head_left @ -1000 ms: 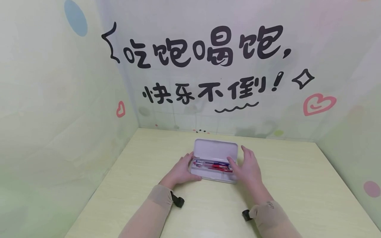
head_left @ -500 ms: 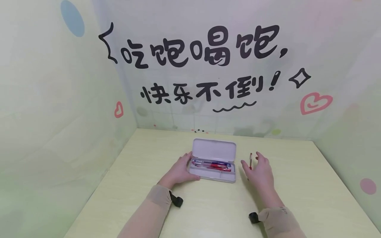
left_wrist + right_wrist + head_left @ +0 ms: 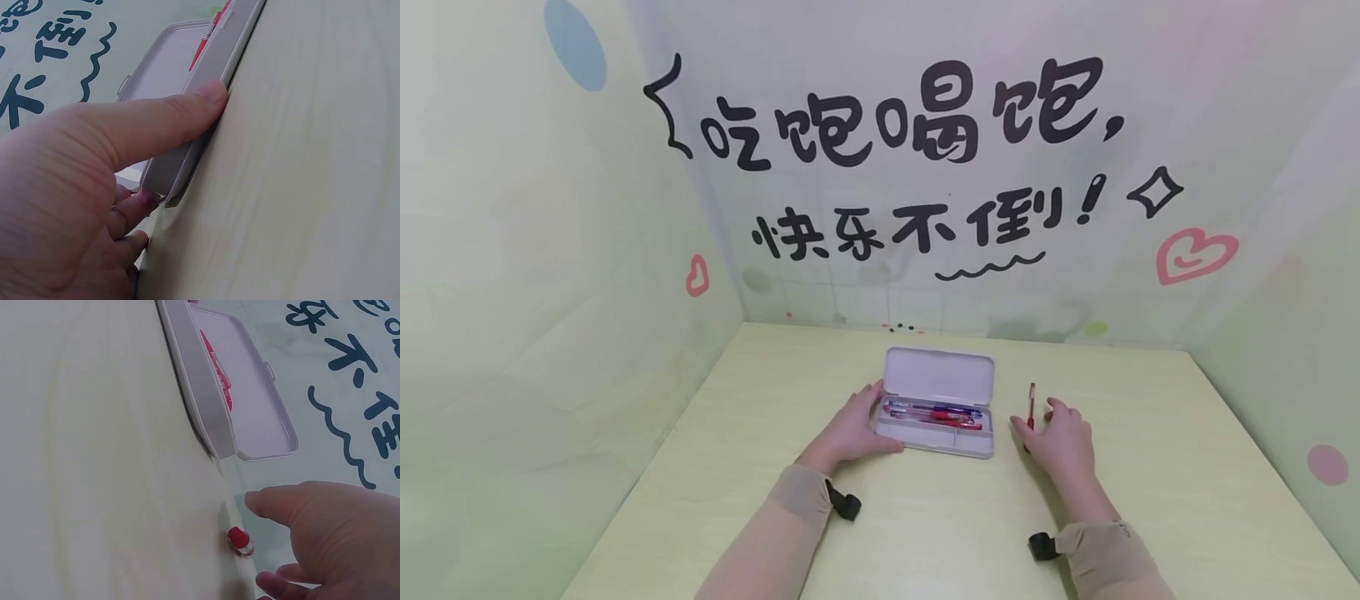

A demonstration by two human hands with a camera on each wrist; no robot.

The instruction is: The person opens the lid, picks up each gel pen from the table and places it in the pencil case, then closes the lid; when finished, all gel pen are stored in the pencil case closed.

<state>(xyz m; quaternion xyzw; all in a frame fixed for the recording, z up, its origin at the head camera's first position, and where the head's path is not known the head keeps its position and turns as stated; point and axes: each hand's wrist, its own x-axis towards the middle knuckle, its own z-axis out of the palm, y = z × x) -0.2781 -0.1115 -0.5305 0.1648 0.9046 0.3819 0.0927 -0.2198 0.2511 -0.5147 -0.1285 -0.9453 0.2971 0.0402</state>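
Note:
A pale lilac pencil case stands with its lid up on the table, with several red and blue pens in its rear compartment. My left hand holds the case's left end; in the left wrist view the thumb presses the front wall while the other fingers reach round the end. To the right of the case a red pen lies on the table, pointing away from me. My right hand is beside it, thumb and fingers spread apart on either side. In the right wrist view, a gap shows between them and the pen's red end.
The pale wooden table is bounded at the back by a printed wall with black lettering, and by similar walls at left and right. A small divider splits the case's front compartment.
My right hand has moved right from over the case's right end, and a red pen now lies on the table beside it. The left hand keeps its hold on the case.

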